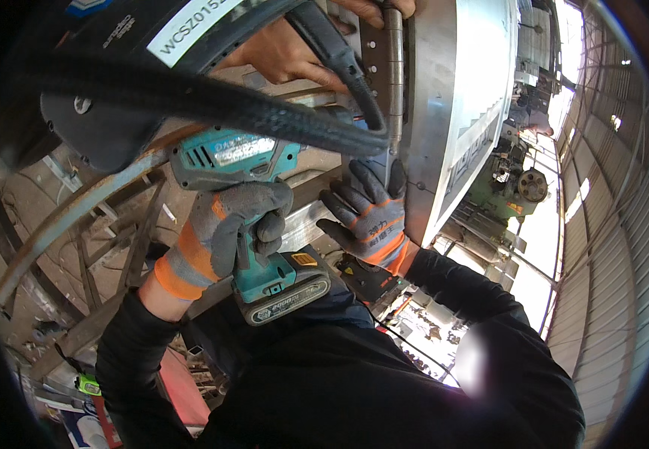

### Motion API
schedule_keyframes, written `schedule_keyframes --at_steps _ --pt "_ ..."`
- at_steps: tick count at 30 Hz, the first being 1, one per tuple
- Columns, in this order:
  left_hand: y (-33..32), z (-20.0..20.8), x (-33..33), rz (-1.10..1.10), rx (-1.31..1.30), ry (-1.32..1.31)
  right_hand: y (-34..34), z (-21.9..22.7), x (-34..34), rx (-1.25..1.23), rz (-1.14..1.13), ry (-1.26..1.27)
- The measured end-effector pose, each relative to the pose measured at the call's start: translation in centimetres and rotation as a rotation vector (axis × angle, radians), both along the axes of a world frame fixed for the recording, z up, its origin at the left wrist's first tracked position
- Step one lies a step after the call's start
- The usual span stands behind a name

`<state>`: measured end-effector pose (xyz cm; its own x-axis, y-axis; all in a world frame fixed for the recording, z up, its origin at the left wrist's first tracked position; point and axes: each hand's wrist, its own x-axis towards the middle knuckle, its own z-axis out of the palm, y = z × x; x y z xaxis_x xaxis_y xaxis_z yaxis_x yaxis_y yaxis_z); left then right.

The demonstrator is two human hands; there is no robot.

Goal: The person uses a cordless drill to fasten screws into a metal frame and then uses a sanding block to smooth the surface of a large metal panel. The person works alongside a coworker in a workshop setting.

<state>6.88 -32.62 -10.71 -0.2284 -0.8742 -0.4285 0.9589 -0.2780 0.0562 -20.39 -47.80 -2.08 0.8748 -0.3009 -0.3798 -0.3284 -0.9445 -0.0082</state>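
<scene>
Head view: the gloved left hand [244, 221] is clenched round the handle of a teal cordless drill [223, 153], which is left of a long metal hinge [395, 82], front end toward it; a black strap [212, 108] hides the tip. The gloved right hand [375, 217] is spread just below the hinge's lower end; I cannot tell whether it grips anything. A co-worker's bare hand [283, 52] is left of the hinge.

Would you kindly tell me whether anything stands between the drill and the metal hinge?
I cannot tell: a thick black cable crosses the view over the front of the teal drill in the left hand, hiding much of the gap to the metal hinge.
</scene>
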Motion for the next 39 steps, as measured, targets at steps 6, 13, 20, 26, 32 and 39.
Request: schedule_keyframes --at_steps 6,13,20,26,32,39 --pt "-0.1 0.0 0.0 -0.027 -0.015 -0.049 0.0 -0.1 0.2 0.032 -0.033 -0.025" --pt "-0.3 0.0 0.0 -0.025 -0.030 -0.042 0.0 0.3 0.5 -0.012 0.027 -0.024" --pt "-0.3 -0.1 -0.2 -0.026 -0.043 -0.111 0.0 -0.2 0.4 0.030 -0.012 -0.038" --pt "-0.3 -0.8 -0.9 -0.047 -0.013 -0.012 0.2 -0.5 0.1 -0.007 -0.010 -0.038" --pt "-0.1 -0.7 -1.2 0.021 -0.008 -0.038 0.1 -0.2 0.6 -0.015 0.064 -0.052" --pt "0.2 3.1 0.3 0.000 0.023 -0.084 0.4 0.0 0.6 -0.008 0.056 -0.131"
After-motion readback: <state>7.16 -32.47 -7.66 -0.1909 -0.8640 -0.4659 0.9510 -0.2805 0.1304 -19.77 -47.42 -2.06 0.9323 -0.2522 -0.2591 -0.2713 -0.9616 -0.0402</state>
